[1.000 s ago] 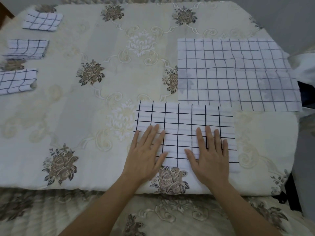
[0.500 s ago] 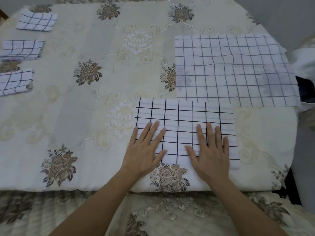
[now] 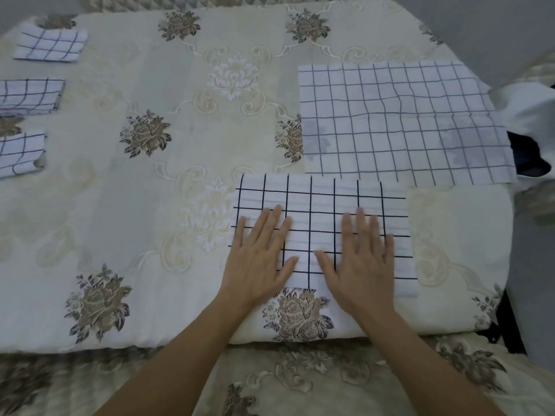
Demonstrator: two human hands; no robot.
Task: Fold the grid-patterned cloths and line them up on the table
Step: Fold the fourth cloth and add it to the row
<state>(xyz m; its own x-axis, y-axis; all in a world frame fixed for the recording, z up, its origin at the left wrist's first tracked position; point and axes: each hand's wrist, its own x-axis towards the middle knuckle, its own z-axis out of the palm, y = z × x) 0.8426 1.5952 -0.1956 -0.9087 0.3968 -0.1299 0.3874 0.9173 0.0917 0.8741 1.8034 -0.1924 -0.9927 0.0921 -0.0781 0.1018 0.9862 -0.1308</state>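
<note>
White cloth with a bold black grid, the folded strip [image 3: 321, 205], lies crosswise near the front edge of the table [image 3: 180, 331], and I have both palms flat on it. My left hand [image 3: 258, 259] covers its left end, fingers straight and slightly spread, gripping nothing. My right hand [image 3: 363, 262] presses just right of the middle, fingers likewise straight. The thumbs point toward each other but stay apart.

Just beyond the strip, touching its far right corner, the unfolded cloth [image 3: 402, 124] with a finer grid lies spread flat, reaching the table's right edge. Well apart, along the left edge, I see a row: the far folded cloth [image 3: 51, 45], the middle folded cloth [image 3: 30, 94] and the near folded cloth [image 3: 19, 153]. A cream floral tablecloth [image 3: 180, 139] covers everything underneath.
</note>
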